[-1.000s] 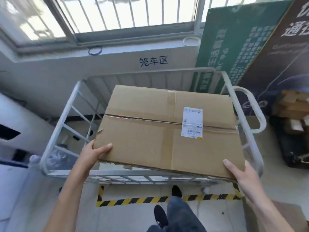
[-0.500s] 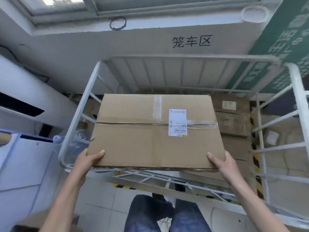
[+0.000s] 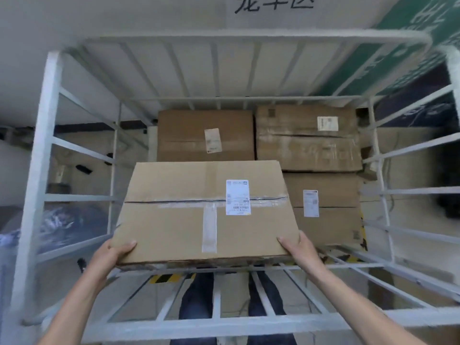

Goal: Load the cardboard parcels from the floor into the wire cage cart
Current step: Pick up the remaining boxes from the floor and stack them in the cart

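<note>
I hold a flat brown cardboard parcel [image 3: 174, 220] with a white shipping label and clear tape, low inside the white wire cage cart [image 3: 47, 135]. My left hand [image 3: 113, 252] grips its near left corner, thumb on top. At the near right corner my right hand [image 3: 296, 247] grips the same way. Three more parcels lie in the cart: one at the back middle [image 3: 189, 130], one at the back right [image 3: 306, 138], one at the front right [image 3: 331, 210] beside the held parcel.
The cart's near rail [image 3: 219, 322] runs under my forearms. A white wall with black characters [image 3: 273, 3] stands behind the cart. A green board [image 3: 408, 41] leans at the right. A plastic-wrapped bundle [image 3: 62, 222] lies outside the left side.
I have leaned over the cart and the parcel has gone down past the top rail into the cage, on the left. Both hands keep their grip on its near corners.
</note>
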Tool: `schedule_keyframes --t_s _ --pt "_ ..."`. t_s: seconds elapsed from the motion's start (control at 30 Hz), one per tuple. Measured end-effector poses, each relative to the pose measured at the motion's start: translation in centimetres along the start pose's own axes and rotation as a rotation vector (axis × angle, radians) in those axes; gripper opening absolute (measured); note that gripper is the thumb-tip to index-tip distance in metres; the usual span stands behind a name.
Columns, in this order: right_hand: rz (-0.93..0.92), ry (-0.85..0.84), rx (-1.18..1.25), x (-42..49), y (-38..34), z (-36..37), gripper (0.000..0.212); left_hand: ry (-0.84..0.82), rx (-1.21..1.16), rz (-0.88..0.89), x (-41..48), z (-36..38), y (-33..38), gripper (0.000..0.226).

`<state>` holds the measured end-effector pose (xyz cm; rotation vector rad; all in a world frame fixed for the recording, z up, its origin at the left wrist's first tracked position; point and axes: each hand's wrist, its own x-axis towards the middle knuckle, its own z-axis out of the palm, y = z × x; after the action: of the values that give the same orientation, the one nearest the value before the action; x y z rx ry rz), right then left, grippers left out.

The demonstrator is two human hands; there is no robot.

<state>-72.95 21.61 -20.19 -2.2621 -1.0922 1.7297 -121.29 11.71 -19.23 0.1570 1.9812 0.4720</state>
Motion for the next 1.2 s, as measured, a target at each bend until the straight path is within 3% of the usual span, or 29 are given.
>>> schedule_keyframes --t_s 0.13,0.3,0.43,0.5,0.63,0.8,0.9,0.97,1.1,1.2 --pt "0.046 -0.019 -0.038 3.7 2.9 5.0 0.042 0.013 0.004 -0.051 6.9 0.3 -1.8 0.022" --pt "0.077 -0.01 -0.045 9.3 6.0 9.5 0.036 0.014 0.027 -0.064 13.7 1.5 -5.3 0.035" --pt "0.05 -0.005 -0.106 14.8 8.0 11.7 0.038 -0.02 0.008 -0.077 18.8 4.1 -8.1 0.018" --pt "0.034 0.003 -0.173 17.7 9.6 12.4 0.042 -0.021 0.009 -0.072 21.8 5.7 -9.5 0.02" --pt "0.037 -0.019 -0.391 21.8 14.2 14.0 0.049 -0.017 0.099 -0.073 26.9 8.5 -13.8 0.042" --pt "0.042 0.087 -0.578 25.8 16.7 17.2 0.06 -0.055 0.257 -0.055 32.9 12.8 -16.4 0.057" --pt "-0.007 -0.005 -0.786 26.4 17.3 19.9 0.059 -0.099 0.32 -0.112 34.9 14.0 -17.3 0.078" --pt "-0.091 -0.034 -0.849 26.4 17.4 21.6 0.06 -0.144 0.389 -0.057 35.1 15.1 -17.3 0.084" --pt "-0.154 -0.151 -0.89 27.7 16.9 24.7 0.08 -0.133 0.757 0.04 34.6 18.8 -16.8 0.11" --pt "-0.128 -0.25 -0.99 29.5 16.6 26.0 0.089 -0.192 1.015 0.106 34.2 21.3 -17.0 0.113"
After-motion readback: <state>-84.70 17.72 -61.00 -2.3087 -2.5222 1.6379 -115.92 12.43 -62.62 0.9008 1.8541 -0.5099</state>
